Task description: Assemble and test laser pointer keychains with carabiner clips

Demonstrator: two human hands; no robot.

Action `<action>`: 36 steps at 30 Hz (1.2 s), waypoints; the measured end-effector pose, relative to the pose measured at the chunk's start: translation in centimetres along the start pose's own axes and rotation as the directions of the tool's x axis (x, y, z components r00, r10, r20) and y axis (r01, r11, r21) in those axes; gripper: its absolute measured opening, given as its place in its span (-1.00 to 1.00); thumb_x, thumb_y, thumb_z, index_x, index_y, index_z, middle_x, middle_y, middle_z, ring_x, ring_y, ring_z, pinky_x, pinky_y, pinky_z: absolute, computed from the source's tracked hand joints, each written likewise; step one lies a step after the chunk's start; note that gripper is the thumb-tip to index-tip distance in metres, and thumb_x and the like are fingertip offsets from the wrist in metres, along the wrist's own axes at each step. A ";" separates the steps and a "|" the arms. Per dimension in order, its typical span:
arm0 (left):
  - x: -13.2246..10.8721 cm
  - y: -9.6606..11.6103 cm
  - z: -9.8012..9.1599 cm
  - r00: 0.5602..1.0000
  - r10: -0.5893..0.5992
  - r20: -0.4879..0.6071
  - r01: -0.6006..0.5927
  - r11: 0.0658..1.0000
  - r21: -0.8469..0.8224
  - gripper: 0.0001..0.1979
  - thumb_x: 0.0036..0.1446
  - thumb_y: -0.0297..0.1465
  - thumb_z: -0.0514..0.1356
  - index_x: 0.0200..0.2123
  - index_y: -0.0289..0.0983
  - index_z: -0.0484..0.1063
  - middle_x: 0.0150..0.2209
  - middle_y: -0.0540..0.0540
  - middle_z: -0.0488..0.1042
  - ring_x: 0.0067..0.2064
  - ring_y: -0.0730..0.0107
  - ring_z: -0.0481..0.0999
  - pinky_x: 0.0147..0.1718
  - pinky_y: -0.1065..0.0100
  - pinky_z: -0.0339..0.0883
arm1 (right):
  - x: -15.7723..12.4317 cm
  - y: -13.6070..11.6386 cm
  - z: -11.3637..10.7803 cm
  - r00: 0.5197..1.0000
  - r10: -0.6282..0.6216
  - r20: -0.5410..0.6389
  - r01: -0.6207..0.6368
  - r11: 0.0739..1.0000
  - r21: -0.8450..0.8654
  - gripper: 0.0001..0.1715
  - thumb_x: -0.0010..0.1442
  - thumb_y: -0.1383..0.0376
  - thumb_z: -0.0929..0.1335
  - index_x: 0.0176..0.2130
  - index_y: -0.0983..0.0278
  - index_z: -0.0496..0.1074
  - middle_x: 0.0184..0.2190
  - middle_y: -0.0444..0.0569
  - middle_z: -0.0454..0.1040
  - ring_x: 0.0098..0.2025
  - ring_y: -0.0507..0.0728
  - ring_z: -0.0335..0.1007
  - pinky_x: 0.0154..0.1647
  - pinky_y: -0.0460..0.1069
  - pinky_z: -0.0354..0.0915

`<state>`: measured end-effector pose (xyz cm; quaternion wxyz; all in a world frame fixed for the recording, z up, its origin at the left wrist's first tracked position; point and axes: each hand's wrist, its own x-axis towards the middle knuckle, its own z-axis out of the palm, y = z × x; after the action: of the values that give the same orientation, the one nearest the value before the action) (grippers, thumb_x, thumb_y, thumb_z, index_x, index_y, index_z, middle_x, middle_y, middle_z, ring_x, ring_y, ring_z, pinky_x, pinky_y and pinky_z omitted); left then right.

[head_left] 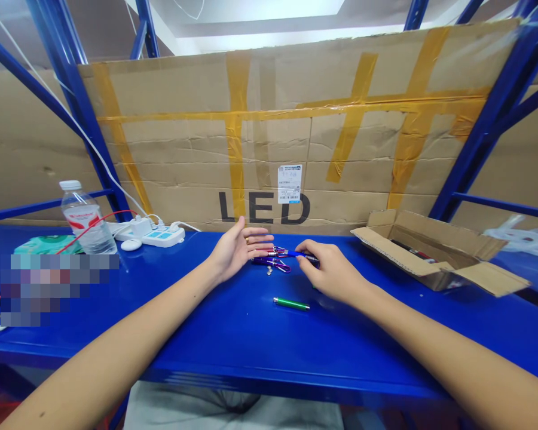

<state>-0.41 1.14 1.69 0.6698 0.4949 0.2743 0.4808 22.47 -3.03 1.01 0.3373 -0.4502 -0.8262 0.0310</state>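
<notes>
The left hand [240, 251] is extending its fingers, thumb raised and apart. The right hand [329, 269] is curling, pinching a blue tube [296, 254] between both hands, partly covering it; overlapping purple items [273, 263] nearby are blurring together.

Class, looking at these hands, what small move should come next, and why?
Perhaps firm up the right hand around the blue pen-like piece, since its thumb and forefinger are at that piece, while the open left hand is near the purple piece.
</notes>
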 end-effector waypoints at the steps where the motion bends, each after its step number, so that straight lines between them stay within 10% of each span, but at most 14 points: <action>1: 0.0 0.0 0.0 1.000 0.003 0.003 -0.003 1.000 0.001 -0.39 0.30 -0.01 -0.08 -0.10 -0.45 0.46 -0.01 -0.43 0.49 -0.01 0.01 0.53 -0.05 0.14 0.39 | 0.0 0.0 0.0 1.000 0.005 -0.002 -0.005 1.000 -0.008 -0.82 0.24 0.31 0.24 -0.21 0.25 0.41 -0.27 0.03 0.57 -0.27 0.18 0.45 -0.28 0.02 0.24; 36: 0.0 0.0 0.3 0.999 0.018 -0.034 -0.018 1.000 0.004 -0.39 0.33 -0.05 -0.12 -0.16 -0.48 0.47 -0.07 -0.44 0.51 -0.09 0.06 0.57 -0.09 0.19 0.42 | -0.2 -0.1 -0.6 0.994 -0.068 -0.084 0.062 0.995 -0.075 -0.82 0.23 0.30 0.24 -0.21 0.27 0.41 -0.24 0.07 0.57 -0.25 0.20 0.48 -0.22 0.05 0.29</action>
<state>-0.17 1.06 1.75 0.6598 0.4901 0.2821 0.4948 22.77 -3.40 1.38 0.3571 -0.4358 -0.8257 -0.0295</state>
